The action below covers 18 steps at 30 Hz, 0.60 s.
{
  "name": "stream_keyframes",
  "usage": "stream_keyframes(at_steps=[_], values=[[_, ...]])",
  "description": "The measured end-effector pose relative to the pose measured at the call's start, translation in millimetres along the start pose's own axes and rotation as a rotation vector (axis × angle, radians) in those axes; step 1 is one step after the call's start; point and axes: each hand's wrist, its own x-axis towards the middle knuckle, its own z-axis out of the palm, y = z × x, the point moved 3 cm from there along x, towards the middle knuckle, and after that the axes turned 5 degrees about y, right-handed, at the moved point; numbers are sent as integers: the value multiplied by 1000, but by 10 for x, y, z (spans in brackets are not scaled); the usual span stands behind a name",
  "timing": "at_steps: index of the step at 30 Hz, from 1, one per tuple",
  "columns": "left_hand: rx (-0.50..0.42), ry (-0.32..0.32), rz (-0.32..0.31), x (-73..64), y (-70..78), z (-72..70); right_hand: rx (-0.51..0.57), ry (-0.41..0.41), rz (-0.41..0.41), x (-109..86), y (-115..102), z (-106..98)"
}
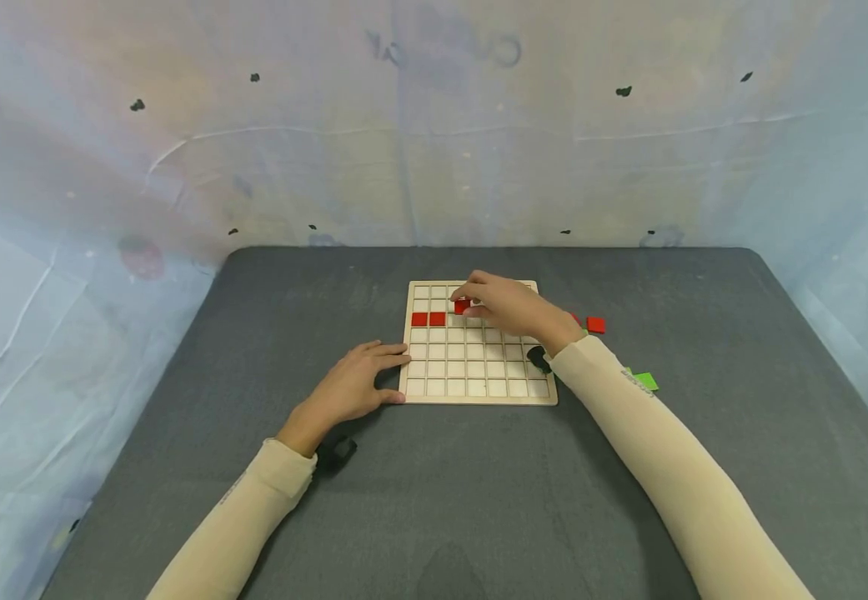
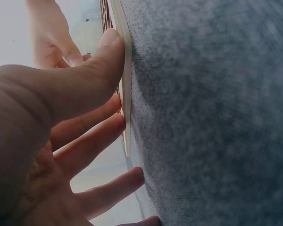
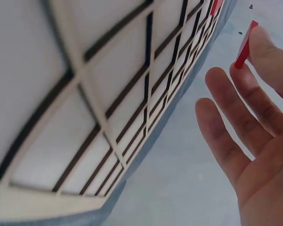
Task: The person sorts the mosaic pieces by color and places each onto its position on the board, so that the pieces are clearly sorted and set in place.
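A pale wooden grid board (image 1: 479,396) lies on a grey table. Two red tiles (image 1: 428,318) sit side by side in its second row at the left. My right hand (image 1: 504,307) hovers over the upper middle of the board and pinches a red tile (image 1: 461,306) between thumb and fingers; the right wrist view shows that tile (image 3: 245,44) held edge-on above the grid (image 3: 99,113). My left hand (image 1: 354,383) rests flat on the table, its fingers (image 2: 108,56) touching the board's left edge (image 2: 127,94).
A loose red tile (image 1: 595,325) lies on the table right of the board, and a green tile (image 1: 645,381) lies nearer, by my right sleeve. Pale sheeting walls stand around the grey table (image 1: 434,500).
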Motion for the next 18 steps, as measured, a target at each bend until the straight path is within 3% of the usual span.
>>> stream_keyframes(at_steps=[6, 18], values=[[2, 12, 9, 17, 5, -1, 27, 7, -11, 92, -22, 58], [-4, 6, 11, 17, 8, 11, 43, -13, 24, 66, 28, 165]])
